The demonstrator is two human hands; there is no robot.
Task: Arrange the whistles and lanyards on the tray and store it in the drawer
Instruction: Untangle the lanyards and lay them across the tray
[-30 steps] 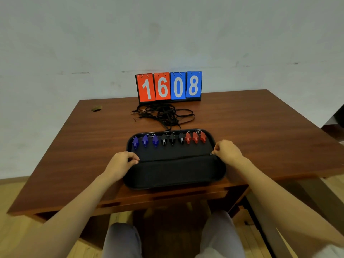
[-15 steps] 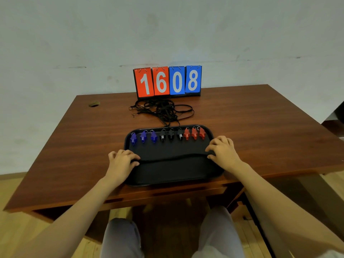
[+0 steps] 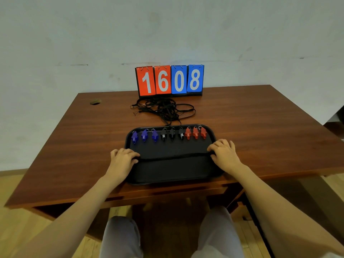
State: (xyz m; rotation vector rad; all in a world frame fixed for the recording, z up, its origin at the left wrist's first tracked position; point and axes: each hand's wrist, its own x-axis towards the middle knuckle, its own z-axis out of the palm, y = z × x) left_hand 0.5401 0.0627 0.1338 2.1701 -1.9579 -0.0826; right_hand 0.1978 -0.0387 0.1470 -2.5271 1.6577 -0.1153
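A black tray [image 3: 128, 140] lies at the near edge of the desk. Along its far side stand three blue whistles [image 3: 144, 135], three black whistles [image 3: 172, 135] and three red whistles [image 3: 195, 134] in a row. A black cloth [image 3: 173, 167] covers the tray's near half, its fold running across the middle. My left hand [image 3: 121, 159] rests on the fold's left end with its fingers laid over it. At the right end my right hand [image 3: 224, 153] presses down with spread fingers. A tangle of black lanyards [image 3: 165, 108] lies on the desk beyond the tray.
A flip scoreboard [image 3: 170, 80] reading 1608 stands at the desk's far edge against the wall. There is a cable hole [image 3: 95, 102] at the far left of the wooden desk [image 3: 260, 131]. A shut drawer front [image 3: 167, 192] shows below the tray. My knees are under the desk.
Both hands went from a pinching grip on the cloth's fold to lying flatter on it with fingers spread. The view tilted down a little; whistles and lanyards stayed put.
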